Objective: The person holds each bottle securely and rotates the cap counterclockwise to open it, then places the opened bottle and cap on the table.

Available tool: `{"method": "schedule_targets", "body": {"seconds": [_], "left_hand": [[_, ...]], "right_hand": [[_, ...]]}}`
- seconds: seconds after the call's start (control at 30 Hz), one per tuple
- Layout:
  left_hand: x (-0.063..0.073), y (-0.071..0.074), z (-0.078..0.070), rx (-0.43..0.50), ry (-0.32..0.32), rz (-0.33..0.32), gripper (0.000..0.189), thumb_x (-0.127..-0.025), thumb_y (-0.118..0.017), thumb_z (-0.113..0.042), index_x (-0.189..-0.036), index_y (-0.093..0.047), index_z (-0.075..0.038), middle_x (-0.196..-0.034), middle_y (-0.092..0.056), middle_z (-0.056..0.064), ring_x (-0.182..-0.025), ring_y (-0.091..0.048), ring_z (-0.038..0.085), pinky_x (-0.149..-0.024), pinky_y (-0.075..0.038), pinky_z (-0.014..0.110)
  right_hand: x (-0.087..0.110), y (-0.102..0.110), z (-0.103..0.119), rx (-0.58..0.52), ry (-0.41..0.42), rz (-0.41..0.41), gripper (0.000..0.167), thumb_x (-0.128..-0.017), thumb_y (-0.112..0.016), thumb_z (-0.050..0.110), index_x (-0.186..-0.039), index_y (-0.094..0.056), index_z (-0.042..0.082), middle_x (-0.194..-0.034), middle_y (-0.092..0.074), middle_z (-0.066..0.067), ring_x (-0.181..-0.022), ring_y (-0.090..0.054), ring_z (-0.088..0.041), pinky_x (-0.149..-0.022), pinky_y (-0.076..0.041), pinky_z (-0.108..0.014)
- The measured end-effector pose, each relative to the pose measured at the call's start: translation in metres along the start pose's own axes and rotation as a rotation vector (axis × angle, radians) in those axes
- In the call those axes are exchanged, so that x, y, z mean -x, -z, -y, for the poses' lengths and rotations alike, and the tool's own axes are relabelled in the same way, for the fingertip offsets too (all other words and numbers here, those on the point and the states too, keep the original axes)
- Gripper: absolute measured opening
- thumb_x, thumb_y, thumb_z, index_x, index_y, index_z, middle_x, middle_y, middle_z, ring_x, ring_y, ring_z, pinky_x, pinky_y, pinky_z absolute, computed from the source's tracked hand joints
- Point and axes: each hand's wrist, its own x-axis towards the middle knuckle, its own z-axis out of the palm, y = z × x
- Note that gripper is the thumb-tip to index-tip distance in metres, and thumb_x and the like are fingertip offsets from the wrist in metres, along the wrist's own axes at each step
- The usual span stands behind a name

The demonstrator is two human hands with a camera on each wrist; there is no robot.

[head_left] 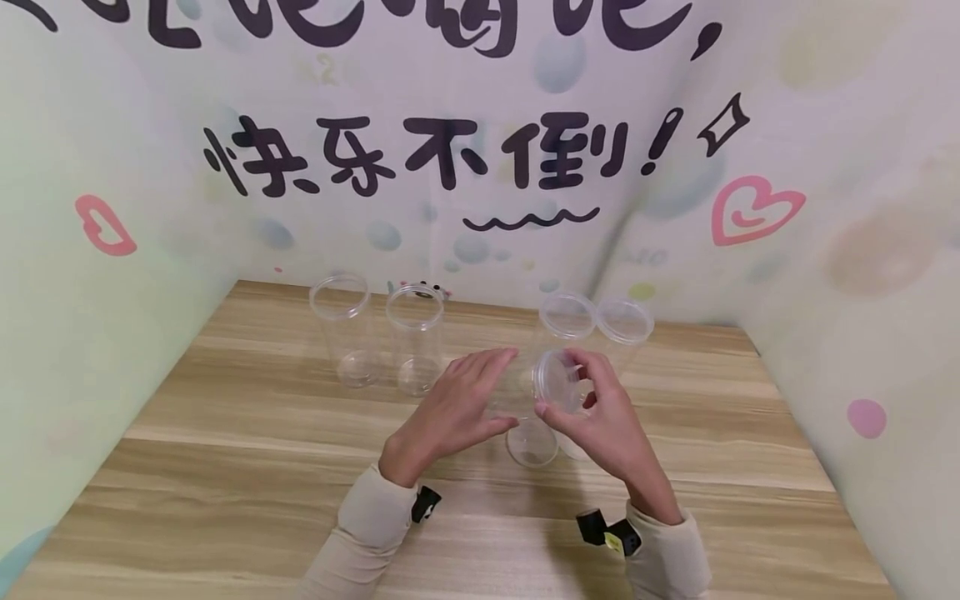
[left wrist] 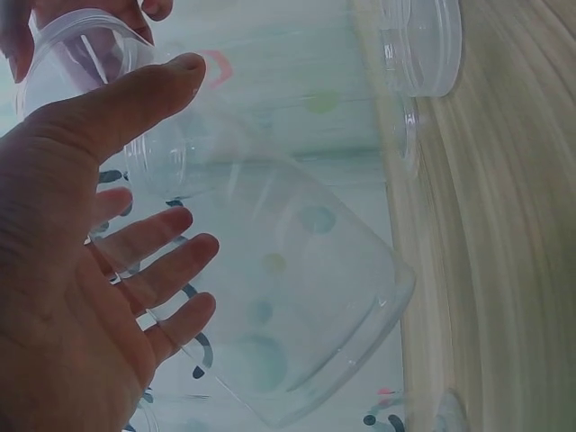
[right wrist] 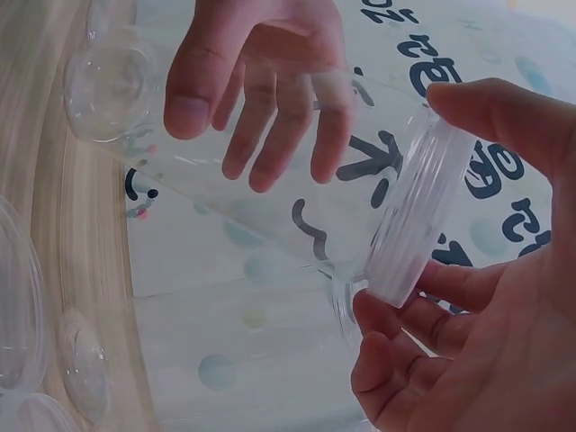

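Note:
A clear plastic jar (right wrist: 261,153) hangs tilted above the table between the two hands, with a ribbed translucent lid (right wrist: 423,211) at its upper end. My right hand (head_left: 603,417) grips the lidded end, thumb on one side of the rim and curled fingers on the other. Around the jar's side, my left hand (head_left: 453,408) has its thumb and fingers spread and relaxed; in the left wrist view the see-through wall (left wrist: 297,270) overlaps its fingertips. Beneath the hands a round clear lid (head_left: 532,442) lies on the table.
Two uncovered-looking clear jars, a left one (head_left: 341,333) and its neighbour (head_left: 415,342), stand at the back left. Another pair, one jar (head_left: 567,315) and one beside it (head_left: 626,321), stands behind my right hand. A printed backdrop (head_left: 480,183) rises behind the wooden table (head_left: 262,467).

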Motion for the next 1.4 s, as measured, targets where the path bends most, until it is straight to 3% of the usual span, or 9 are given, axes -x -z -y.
{"method": "schedule_targets", "body": {"seconds": [0.57, 0.8, 1.03, 1.17, 1.4], "left_hand": [[0.0, 0.001, 0.001, 0.066, -0.004, 0.027, 0.086, -0.076, -0.086, -0.035, -0.145, -0.043, -0.007, -0.142, -0.052, 0.007, -0.134, -0.048, 0.023, -0.111, -0.039, 0.045], [0.001, 0.002, 0.001, 0.055, -0.007, 0.033, 0.086, -0.076, -0.086, -0.035, -0.145, -0.043, -0.006, -0.142, -0.052, 0.008, -0.134, -0.048, 0.025, -0.112, -0.038, 0.045], [0.001, 0.004, 0.003, 0.038, 0.019, 0.029, 0.087, -0.077, -0.085, -0.034, -0.145, -0.041, -0.005, -0.144, -0.051, 0.01, -0.135, -0.047, 0.025, -0.112, -0.038, 0.046], [0.001, 0.003, 0.003, 0.011, 0.032, -0.003, 0.087, -0.077, -0.085, -0.035, -0.146, -0.041, -0.005, -0.143, -0.052, 0.011, -0.134, -0.047, 0.026, -0.11, -0.04, 0.047], [0.0, 0.001, 0.002, -0.062, 0.017, -0.097, 0.092, -0.072, -0.089, -0.036, -0.144, -0.042, -0.004, -0.136, -0.055, 0.011, -0.129, -0.051, 0.027, -0.106, -0.043, 0.046]], "right_hand": [[0.001, 0.007, 0.0, -0.036, 0.079, 0.047, 0.078, -0.072, -0.084, 0.005, -0.14, -0.046, 0.005, -0.13, -0.052, -0.01, -0.115, -0.049, -0.026, -0.083, -0.047, -0.036], [0.002, 0.008, -0.003, -0.049, 0.149, 0.062, 0.083, -0.07, -0.084, -0.002, -0.142, -0.044, 0.006, -0.133, -0.051, -0.011, -0.118, -0.048, -0.023, -0.085, -0.049, -0.031], [0.001, 0.006, -0.004, -0.066, 0.168, 0.101, 0.094, -0.076, -0.083, 0.004, -0.154, -0.03, 0.013, -0.149, -0.041, -0.009, -0.133, -0.041, -0.028, -0.095, -0.046, -0.045], [0.0, 0.002, -0.004, -0.084, 0.136, 0.044, 0.092, -0.081, -0.081, 0.008, -0.154, -0.026, 0.011, -0.154, -0.034, -0.012, -0.136, -0.04, -0.032, -0.096, -0.045, -0.052], [-0.001, -0.006, -0.001, -0.039, 0.135, -0.103, 0.078, -0.086, -0.077, 0.013, -0.149, -0.033, 0.004, -0.148, -0.041, -0.015, -0.126, -0.051, -0.033, -0.088, -0.05, -0.049]]}}
